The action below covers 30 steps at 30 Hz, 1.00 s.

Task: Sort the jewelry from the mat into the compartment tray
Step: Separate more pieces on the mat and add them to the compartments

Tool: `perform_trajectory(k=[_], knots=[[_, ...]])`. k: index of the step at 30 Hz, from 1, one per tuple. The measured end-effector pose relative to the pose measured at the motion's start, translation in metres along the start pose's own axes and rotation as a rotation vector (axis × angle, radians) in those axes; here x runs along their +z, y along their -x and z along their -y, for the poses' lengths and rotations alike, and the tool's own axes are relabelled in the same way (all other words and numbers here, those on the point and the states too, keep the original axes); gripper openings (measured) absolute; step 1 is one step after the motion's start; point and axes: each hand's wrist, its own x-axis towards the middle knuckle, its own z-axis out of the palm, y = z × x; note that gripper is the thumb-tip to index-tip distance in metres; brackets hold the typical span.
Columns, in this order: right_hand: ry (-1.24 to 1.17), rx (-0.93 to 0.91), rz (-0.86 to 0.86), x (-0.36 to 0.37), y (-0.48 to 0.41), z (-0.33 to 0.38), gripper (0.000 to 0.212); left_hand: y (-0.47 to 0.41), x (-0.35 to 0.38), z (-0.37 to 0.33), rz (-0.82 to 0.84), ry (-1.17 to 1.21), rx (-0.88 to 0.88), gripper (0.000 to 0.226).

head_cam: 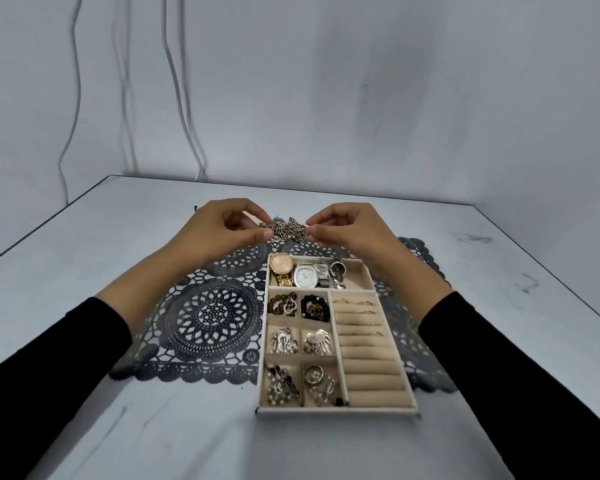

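Observation:
A tangle of gold and dark chains [289, 229] hangs just above the far edge of the black lace mat [210, 315]. My left hand [222, 225] pinches its left end and my right hand [347, 226] pinches its right end. Nearer to me the beige compartment tray [413, 393] sits on the mat. Its far compartment holds several watches [307, 273]. The small left compartments hold bead bracelets [298, 306], earrings [302, 341] and other pieces. Thin rings [355, 302] sit in the ring rolls on the right.
The mat lies on a grey marbled table [125, 244] whose far edge meets a pale wall. White cables [184, 98] hang down the wall at the back left. My black sleeves reach in from both lower corners.

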Motion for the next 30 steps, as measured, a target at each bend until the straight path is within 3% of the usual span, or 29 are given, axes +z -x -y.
perform_trajectory(k=[20,30], knots=[[-0.093,-0.049,-0.157,-0.034,0.15,-0.013,0.017,0.079,0.062,-0.04,0.038,0.217,0.056,0.027],[0.176,-0.116,-0.165,-0.035,0.166,-0.032,0.011,0.092,0.081,-0.043,0.04,0.29,0.054,0.014]])
